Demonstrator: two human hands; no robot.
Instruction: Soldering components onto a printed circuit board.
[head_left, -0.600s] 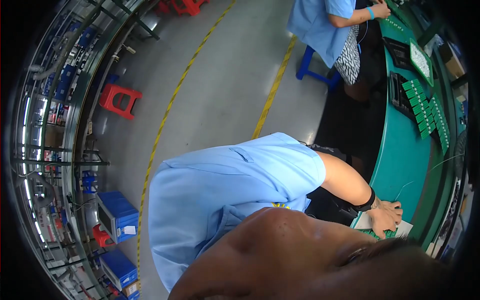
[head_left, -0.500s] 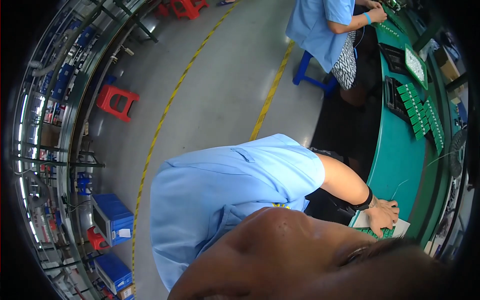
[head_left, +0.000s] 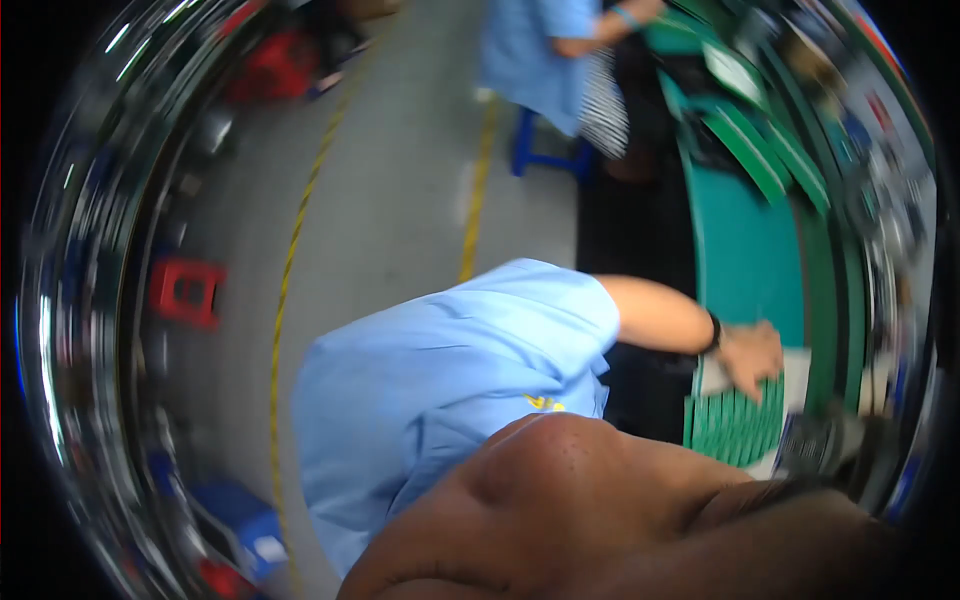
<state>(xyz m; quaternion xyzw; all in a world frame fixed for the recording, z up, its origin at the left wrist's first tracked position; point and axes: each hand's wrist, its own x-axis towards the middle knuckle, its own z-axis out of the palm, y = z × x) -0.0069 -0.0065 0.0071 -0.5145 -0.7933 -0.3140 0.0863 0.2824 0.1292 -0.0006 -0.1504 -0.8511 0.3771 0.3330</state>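
Left hand [head_left: 752, 357] over green boards [head_left: 735, 428], grip blurred beyond telling; far tray [head_left: 756, 101], white contents [head_left: 731, 72]; left bin [head_left: 232, 506], unreadable label [head_left: 268, 549]

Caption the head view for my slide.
Wristbanded hand at green panels on a teal bench, another person seated beyond.

Setting was a factory-type workshop. A long green bench [head_left: 750, 265] carried rows of green boards [head_left: 735, 428]; yellow lines [head_left: 480, 185] marked the grey floor [head_left: 400, 190]. A blue-shirted co-worker [head_left: 535, 60] sat alongside.
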